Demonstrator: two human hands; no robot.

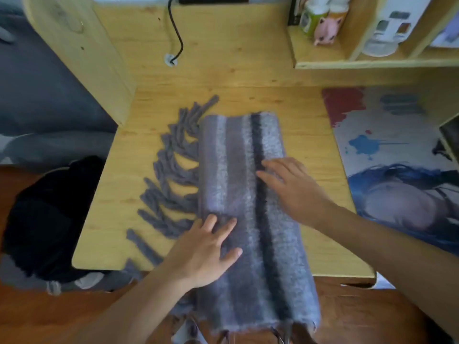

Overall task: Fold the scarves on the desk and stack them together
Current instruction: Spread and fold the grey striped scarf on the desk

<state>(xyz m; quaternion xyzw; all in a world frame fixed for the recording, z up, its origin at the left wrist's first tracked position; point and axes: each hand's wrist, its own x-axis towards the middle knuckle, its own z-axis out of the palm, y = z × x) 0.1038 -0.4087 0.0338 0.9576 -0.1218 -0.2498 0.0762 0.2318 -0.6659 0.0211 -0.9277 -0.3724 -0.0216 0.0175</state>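
Note:
A grey-purple striped scarf (238, 155) lies folded lengthwise on the wooden desk (310, 135), its near end hanging over the front edge. Its thick tassels (171, 170) fan out to the left of the folded band. My left hand (208, 247) lies flat on the scarf's left part near the front, fingers spread and straight. My right hand (290, 184) presses flat on the right part, across the dark stripe, fingers straight. Neither hand grips the cloth.
A printed desk mat (387, 145) covers the desk's right side. A shelf unit (347, 58) with bottles and a pink figure stands at the back right. A black cable (176, 36) runs into a desk hole. Dark clothing (47, 219) sits at the left, below desk level.

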